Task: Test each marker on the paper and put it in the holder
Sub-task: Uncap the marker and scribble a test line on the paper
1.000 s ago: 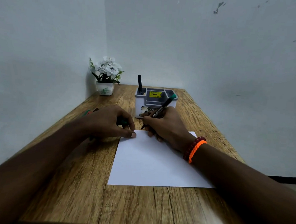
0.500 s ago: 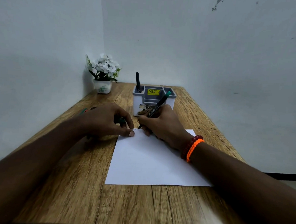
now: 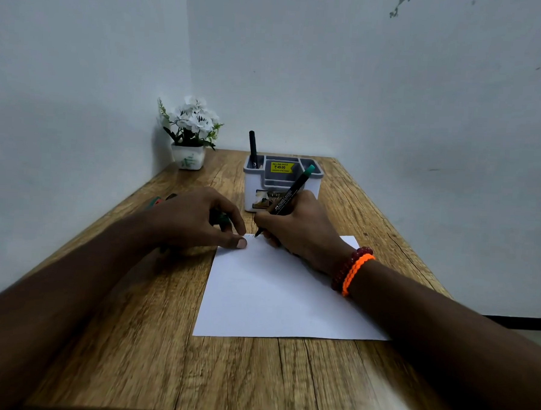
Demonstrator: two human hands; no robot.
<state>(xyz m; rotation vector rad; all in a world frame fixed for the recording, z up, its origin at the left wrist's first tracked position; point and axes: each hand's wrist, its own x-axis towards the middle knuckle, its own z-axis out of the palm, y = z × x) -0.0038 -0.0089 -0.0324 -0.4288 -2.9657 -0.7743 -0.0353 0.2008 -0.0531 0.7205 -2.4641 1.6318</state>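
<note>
Right hand (image 3: 296, 228) grip: pinches green marker (image 3: 290, 195), tip at paper (image 3: 277, 286) far edge | left hand (image 3: 196, 223) grip: curled round green cap, thumb pinning paper | holder (image 3: 311, 188) just beyond | we advise light, short stroke.

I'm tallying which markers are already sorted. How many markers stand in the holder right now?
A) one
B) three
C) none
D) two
A: a single black marker stands upright in the left rear compartment of the holder; the green-ended marker is in the right hand, tip at the paper.
</note>
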